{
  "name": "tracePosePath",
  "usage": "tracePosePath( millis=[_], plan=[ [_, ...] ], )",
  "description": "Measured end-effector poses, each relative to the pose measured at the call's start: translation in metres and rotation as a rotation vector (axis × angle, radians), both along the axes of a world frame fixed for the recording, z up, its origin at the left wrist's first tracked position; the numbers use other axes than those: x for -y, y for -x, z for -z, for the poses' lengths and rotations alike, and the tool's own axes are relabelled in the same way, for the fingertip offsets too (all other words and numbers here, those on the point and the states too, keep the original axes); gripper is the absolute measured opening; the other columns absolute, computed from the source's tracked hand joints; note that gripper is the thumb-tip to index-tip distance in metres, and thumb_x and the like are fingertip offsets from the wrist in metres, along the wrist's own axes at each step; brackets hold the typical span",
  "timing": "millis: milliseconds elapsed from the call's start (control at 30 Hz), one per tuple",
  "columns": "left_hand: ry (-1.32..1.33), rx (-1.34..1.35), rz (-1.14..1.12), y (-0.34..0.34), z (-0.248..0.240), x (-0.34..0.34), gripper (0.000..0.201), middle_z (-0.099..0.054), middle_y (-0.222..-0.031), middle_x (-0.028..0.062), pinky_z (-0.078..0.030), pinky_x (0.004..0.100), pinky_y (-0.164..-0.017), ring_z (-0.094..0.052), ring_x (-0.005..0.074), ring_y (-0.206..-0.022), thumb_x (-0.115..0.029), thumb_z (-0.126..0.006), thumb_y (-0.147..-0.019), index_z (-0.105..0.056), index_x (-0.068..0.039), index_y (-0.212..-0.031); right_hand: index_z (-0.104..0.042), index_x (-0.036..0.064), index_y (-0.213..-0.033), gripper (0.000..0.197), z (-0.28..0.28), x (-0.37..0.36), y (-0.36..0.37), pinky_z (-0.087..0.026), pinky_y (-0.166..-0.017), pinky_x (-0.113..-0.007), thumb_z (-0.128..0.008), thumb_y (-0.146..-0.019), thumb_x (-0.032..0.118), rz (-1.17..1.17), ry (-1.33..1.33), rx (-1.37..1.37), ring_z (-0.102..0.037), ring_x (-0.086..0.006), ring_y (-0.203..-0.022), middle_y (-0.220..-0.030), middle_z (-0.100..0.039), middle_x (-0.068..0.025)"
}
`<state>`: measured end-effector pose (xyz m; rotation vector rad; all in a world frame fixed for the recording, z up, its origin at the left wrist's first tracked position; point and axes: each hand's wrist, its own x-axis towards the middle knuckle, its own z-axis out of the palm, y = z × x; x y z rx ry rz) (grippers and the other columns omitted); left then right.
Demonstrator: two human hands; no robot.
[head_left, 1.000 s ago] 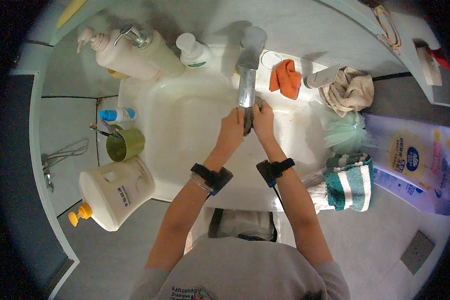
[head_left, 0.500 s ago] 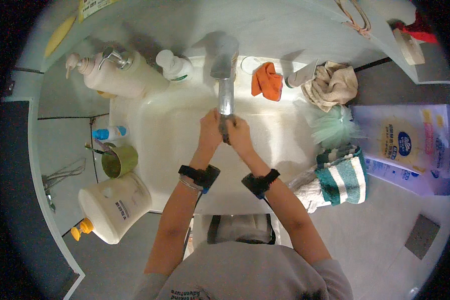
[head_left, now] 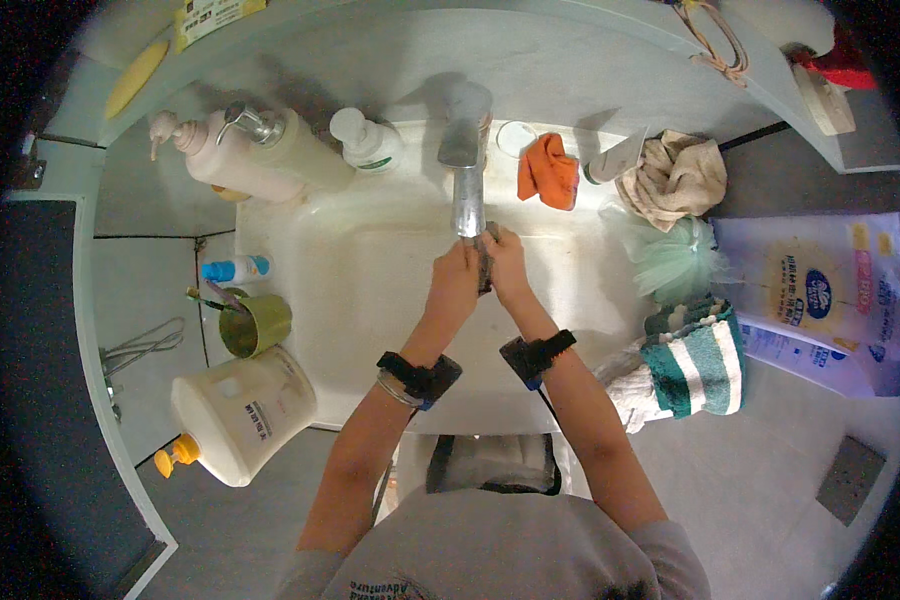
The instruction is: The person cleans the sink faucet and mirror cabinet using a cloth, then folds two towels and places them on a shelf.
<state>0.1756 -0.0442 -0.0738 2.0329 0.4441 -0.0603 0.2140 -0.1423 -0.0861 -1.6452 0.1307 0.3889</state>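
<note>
The left hand [head_left: 456, 274] and right hand [head_left: 508, 264] sit close together by the mouth of the silver faucet [head_left: 468, 205], their grip closed on a small dark grey item [head_left: 485, 274] — its kind cannot be told — over the white sink [head_left: 365, 310]. An orange cloth [head_left: 547, 172] lies on the back rim, right of the faucet.

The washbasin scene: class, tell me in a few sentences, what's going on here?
A person stands at a white washbasin, the left hand and right hand close together at the faucet's spout. Between them they grip a small, dark grey item, too covered to name. Whether water is running is hard to tell. An orange cloth lies on the back ledge, right of the faucet, and a green-and-white striped towel is at the basin's right side.
</note>
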Motion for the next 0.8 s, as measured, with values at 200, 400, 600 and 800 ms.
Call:
tracePosePath(
  millis=[200,400,600,800],
  plan=[
    [-0.033,0.113,0.050,-0.006,-0.004,-0.015,0.025,-0.056,-0.068,0.0208,-0.043,0.0428,-0.054,-0.057,0.0346,-0.062,-0.017,-0.041,-0.090,-0.049,0.004,-0.079,-0.055,-0.0045,-0.081,0.021,-0.007,-0.012,0.020,-0.044,-0.060,-0.040,-0.051,-0.081,0.017,-0.081,0.180,0.130,-0.057,-0.0371,-0.068,-0.073,-0.057,-0.0233],
    [-0.089,0.027,0.048,-0.004,-0.003,-0.007,0.023,-0.056,-0.071,0.0222,-0.043,0.0422,-0.056,-0.055,0.0386,-0.064,-0.016,-0.040,-0.090,-0.050,0.002,-0.081,-0.054,-0.0051,-0.079,0.023,-0.004,-0.008,0.004,-0.043,-0.058,-0.042,-0.050,-0.082,0.018,-0.059,0.238,0.138,-0.055,-0.0395,-0.066,-0.071,-0.054,-0.0260],
    [-0.141,0.082,0.066,0.003,0.008,-0.001,0.028,-0.054,-0.068,0.0219,-0.043,0.0388,-0.057,-0.052,0.0370,-0.059,-0.019,-0.038,-0.092,-0.048,0.003,-0.079,-0.055,-0.0038,-0.082,0.021,-0.013,-0.004,0.005,-0.043,-0.059,-0.043,-0.052,-0.081,0.017,-0.103,0.214,0.079,-0.057,-0.0388,-0.069,-0.077,-0.057,-0.0262],
    [-0.077,0.076,0.096,-0.003,0.000,-0.016,0.024,-0.055,-0.074,0.0230,-0.045,0.0426,-0.059,-0.056,0.0387,-0.068,-0.020,-0.040,-0.091,-0.049,0.002,-0.086,-0.055,-0.0036,-0.085,0.020,-0.017,-0.010,0.015,-0.044,-0.062,-0.040,-0.051,-0.082,0.015,-0.183,0.340,0.154,-0.057,-0.0381,-0.069,-0.077,-0.058,-0.0236]
  ],
)
